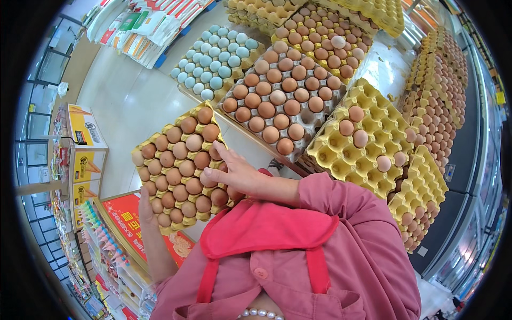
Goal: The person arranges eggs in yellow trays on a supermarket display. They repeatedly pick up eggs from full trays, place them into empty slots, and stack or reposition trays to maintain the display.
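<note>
Before my chest a yellow moulded-pulp egg tray [186, 116] filled with brown eggs is held up, tilted slightly. My left hand [148, 210] grips its left edge, with most fingers hidden beneath. Over the tray's right edge lies my right hand [240, 172], its thumb and index finger spread and touching brown eggs [209, 178]. Its other fingers are hidden, so whether it grips the tray is unclear. Just beyond, a grey egg tray [310, 116] of brown eggs has one bare cup near its right corner. To its right sits a yellow egg tray [370, 120] with only several eggs.
Pale blue eggs [205, 61] fill a tray at the back left. Stacked trays of brown eggs [432, 124] rise at the right, beside a dark cabinet [456, 216]. Packed bags [150, 30] lie on a blue pallet. A red printed board [124, 216] stands below my left hand.
</note>
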`<action>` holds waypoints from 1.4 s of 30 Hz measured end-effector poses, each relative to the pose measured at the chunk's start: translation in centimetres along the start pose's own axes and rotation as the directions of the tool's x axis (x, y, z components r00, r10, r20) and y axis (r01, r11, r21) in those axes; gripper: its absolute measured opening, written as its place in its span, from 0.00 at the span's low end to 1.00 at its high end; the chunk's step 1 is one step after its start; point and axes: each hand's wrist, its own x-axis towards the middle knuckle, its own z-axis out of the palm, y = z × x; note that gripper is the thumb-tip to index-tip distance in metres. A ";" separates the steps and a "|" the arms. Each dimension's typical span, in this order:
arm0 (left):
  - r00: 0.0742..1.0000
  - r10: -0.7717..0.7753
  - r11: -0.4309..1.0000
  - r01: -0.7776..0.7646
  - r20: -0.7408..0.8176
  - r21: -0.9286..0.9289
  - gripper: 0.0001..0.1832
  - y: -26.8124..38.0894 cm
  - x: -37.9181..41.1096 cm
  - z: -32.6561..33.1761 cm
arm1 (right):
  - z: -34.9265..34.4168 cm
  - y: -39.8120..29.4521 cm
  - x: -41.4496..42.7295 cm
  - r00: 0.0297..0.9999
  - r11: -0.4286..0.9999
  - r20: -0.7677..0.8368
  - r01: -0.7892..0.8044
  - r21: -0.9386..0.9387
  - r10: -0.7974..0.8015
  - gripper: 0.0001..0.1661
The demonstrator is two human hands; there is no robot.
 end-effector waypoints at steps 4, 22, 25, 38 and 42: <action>1.000 0.011 1.000 -0.011 -0.015 0.003 0.32 -0.4 -0.5 1.6 | -0.5 0.7 -0.8 0.999 1.000 -0.040 0.018 0.017 -0.017 0.57; 0.895 -0.047 0.999 0.036 0.444 0.032 0.31 4.9 10.0 17.4 | -9.2 0.7 -0.3 0.865 0.990 -0.495 0.126 0.069 -0.075 0.56; 0.860 -0.054 0.998 0.035 0.508 0.046 0.29 5.2 12.6 18.7 | -9.9 1.5 0.4 0.844 0.987 -0.534 0.125 0.105 -0.050 0.55; 0.822 -0.081 0.990 0.001 0.564 0.142 0.28 7.5 16.6 22.2 | -11.0 0.2 1.2 0.821 0.959 -0.571 0.155 0.239 0.009 0.53; 0.745 -0.204 0.979 0.168 0.635 0.118 0.28 7.4 16.9 23.0 | -10.8 1.0 1.2 0.813 0.965 -0.581 0.131 0.227 0.026 0.52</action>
